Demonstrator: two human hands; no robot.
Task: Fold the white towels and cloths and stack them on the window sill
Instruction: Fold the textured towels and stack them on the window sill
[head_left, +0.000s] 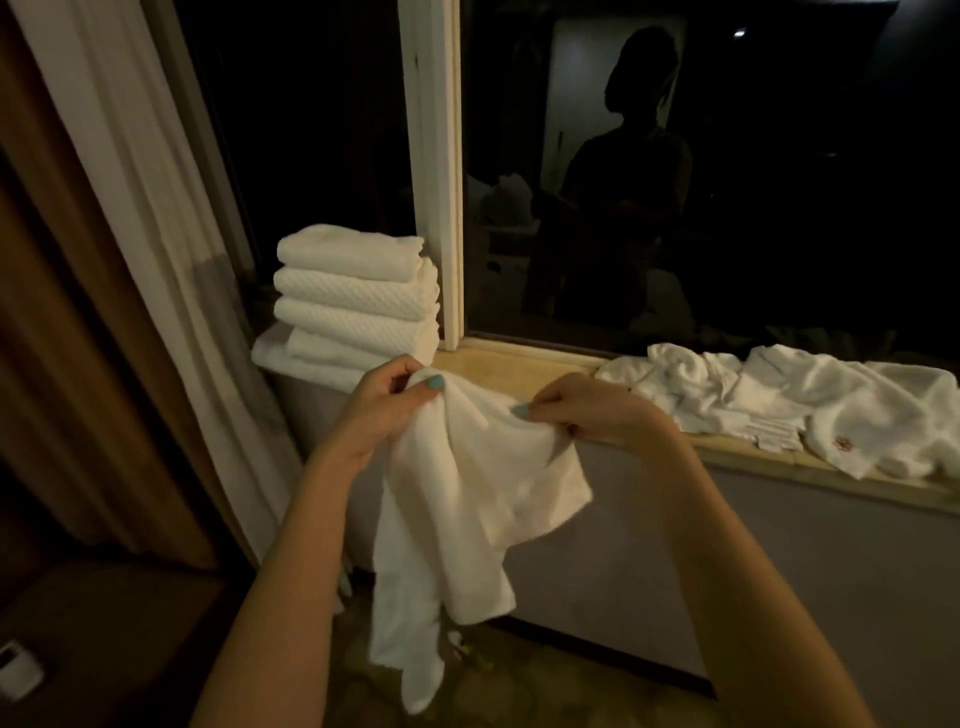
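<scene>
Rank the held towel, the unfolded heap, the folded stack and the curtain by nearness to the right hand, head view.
1. Held towel: pinched in the right hand itself.
2. Unfolded heap: on the sill, just to its right.
3. Folded stack: at the sill's left end, beyond the left hand.
4. Curtain: far left.

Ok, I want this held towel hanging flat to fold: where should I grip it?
Probably the top edge, out at its two corners, from above. The left hand and right hand pinch the towel close together, so it bunches between them and hangs twisted.
</scene>
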